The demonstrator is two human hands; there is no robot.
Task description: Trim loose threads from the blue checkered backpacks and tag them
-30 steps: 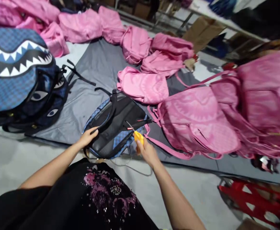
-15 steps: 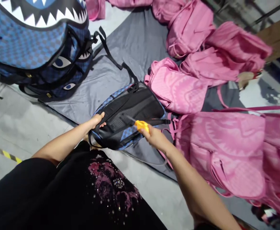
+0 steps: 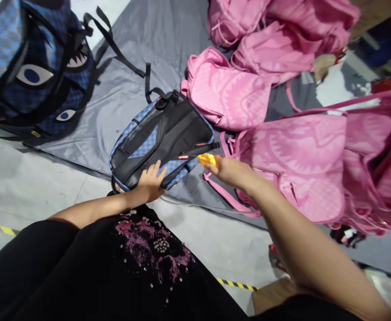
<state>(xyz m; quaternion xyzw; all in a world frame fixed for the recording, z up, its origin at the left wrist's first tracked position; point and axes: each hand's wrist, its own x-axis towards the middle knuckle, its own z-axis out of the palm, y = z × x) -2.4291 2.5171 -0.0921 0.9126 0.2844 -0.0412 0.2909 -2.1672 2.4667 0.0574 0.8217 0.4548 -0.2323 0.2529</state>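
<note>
A blue-checked backpack lies on the grey cloth with its black padded back and shoulder straps facing up. My left hand rests on its near end, fingers spread flat over the straps and side. In my right hand is a small orange-handled tool, held just beyond the backpack's right side. The tool's thin tip points left toward the backpack, near a strap with a red label; its exact kind is too blurred to make out. A loose black strap runs from the far end of the backpack.
Large blue-checked backpacks with eye and teeth prints stand at left. Several pink backpacks lie at right and far right. Grey cloth covers the work surface; its near edge borders the pale floor. A cardboard box sits below right.
My left hand has gone from gripping the backpack's strap area to lying spread on its near side. My right hand has moved the tool from over the back panel toward the right. The view has shifted.
</note>
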